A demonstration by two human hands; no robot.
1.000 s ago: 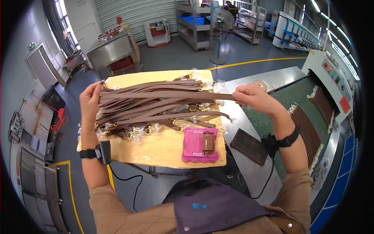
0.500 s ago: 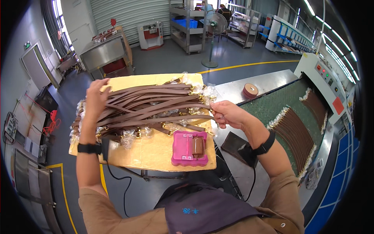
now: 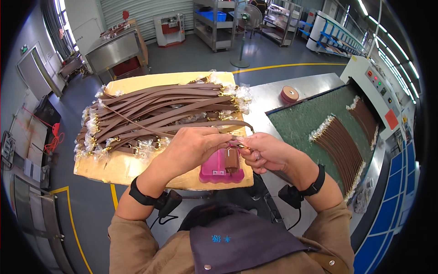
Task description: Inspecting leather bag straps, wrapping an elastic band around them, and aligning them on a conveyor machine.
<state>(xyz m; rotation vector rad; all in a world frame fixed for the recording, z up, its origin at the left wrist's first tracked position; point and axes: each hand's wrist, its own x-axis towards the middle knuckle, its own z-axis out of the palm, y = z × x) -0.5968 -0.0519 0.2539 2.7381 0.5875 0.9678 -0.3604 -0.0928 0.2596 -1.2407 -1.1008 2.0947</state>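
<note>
My left hand (image 3: 194,145) and my right hand (image 3: 269,150) meet above a pink scalloped tray (image 3: 209,169). Both sets of fingers are pinched on the end of a brown strap (image 3: 234,138), where a bit of gold-coloured metal shows. My fingers hide most of that end. A brown cylinder (image 3: 232,160), like a roller, lies on the tray's right part. Just beyond my hands, a big pile of brown straps (image 3: 169,102) covers a yellow board (image 3: 123,171). Gold hooks and clear plastic wrapping cluster at the straps' ends.
To the right, rows of brown straps (image 3: 340,153) lie on a green conveyor belt (image 3: 301,112) leading into a white machine (image 3: 372,86). A brown tape roll (image 3: 289,94) sits on its metal edge. A fan (image 3: 248,18) and a metal shelf rack (image 3: 213,32) stand behind.
My left hand has come from the pile's left end across to my right hand, and its fingers have closed on the strap end. My right hand has drawn slightly nearer to me.
</note>
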